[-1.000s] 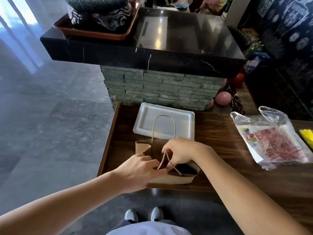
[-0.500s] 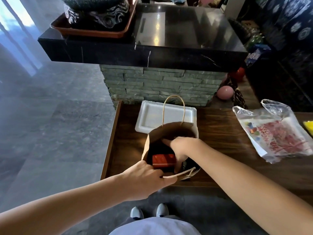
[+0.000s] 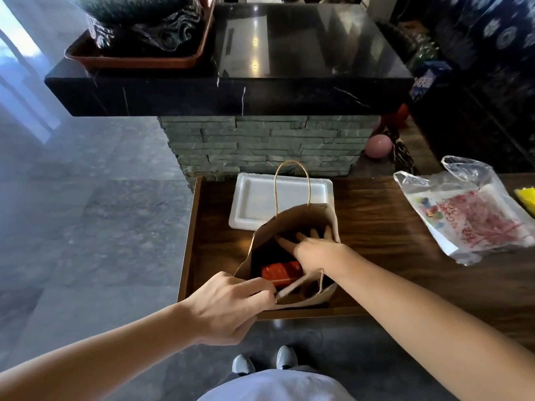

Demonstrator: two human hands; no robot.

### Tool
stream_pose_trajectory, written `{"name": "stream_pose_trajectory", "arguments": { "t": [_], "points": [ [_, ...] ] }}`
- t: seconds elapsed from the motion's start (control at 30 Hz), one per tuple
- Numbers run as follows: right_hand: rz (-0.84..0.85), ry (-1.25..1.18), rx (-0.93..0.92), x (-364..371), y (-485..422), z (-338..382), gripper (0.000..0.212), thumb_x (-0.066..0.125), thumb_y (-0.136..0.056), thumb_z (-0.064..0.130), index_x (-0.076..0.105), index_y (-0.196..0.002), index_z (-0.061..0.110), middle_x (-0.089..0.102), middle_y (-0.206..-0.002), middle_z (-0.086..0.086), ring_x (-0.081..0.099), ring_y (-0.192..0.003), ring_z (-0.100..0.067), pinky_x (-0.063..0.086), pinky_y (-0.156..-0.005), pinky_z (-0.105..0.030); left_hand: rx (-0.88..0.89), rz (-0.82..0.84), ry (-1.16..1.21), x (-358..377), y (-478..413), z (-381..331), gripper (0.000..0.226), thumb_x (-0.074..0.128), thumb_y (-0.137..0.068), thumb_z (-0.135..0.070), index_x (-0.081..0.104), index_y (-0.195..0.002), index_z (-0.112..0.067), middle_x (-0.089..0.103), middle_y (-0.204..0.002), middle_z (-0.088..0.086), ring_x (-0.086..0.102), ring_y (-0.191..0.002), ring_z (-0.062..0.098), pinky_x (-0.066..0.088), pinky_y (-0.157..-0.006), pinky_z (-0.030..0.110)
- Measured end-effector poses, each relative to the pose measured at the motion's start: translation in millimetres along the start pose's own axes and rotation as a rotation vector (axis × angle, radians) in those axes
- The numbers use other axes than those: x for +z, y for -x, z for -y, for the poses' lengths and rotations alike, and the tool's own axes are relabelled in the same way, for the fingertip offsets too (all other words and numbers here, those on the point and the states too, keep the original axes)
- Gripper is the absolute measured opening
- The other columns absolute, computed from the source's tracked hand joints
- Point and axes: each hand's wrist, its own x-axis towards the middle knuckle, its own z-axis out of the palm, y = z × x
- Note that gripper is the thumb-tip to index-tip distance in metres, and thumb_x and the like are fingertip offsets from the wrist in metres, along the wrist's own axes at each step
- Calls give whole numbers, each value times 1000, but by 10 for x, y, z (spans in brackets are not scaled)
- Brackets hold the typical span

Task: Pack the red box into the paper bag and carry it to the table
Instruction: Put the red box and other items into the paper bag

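Note:
A brown paper bag (image 3: 301,218) stands open on the dark wooden table (image 3: 370,233), one rope handle upright at its far side. The red box (image 3: 280,271) lies at the bottom of the bag. My left hand (image 3: 231,306) pinches the bag's near rim and pulls it toward me. My right hand (image 3: 308,246) reaches into the bag's mouth with its fingers spread flat against the far inner wall, above the box and holding nothing.
A white foam tray (image 3: 254,204) lies just behind the bag. A clear plastic bag with red print (image 3: 469,215) rests at the right, a yellow item (image 3: 525,195) beyond it. A black stone counter (image 3: 231,94) overhangs ahead. My shoes (image 3: 265,361) show below the table's edge.
The bag was spread wider open and the red box came into view inside it. My right hand moved from the handles into the bag, fingers now spread against the far wall.

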Motion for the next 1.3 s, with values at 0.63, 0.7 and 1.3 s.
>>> {"name": "stream_pose_trajectory", "arguments": {
  "t": [0.63, 0.7, 1.3],
  "points": [
    [89, -154, 86, 109, -221, 36, 111, 76, -62, 61, 10, -150, 43, 38, -152, -12, 34, -136, -43, 22, -109, -63, -170, 434, -217, 123, -554, -206, 37, 32, -102, -40, 63, -98, -20, 71, -89, 7, 59, -67, 28, 36, -58, 33],
    [127, -200, 88, 52, -321, 77, 97, 74, -66, 55, 25, -148, 39, 50, -142, -10, 51, -122, -38, 43, -96, -53, -280, 477, -155, 168, -596, -220, 39, 30, -103, -42, 63, -103, -21, 70, -94, 8, 59, -72, 28, 36, -60, 35],
    [188, -63, -259, 192, -787, -158, 58, 72, -80, 29, 50, -132, 14, 59, -126, -13, 55, -113, -31, 42, -97, -40, -779, 1081, -87, 649, -1270, -57, 34, 52, -96, -15, 60, -128, -8, 62, -133, 12, 58, -121, 35, 52, -87, 50]
  ]
}}
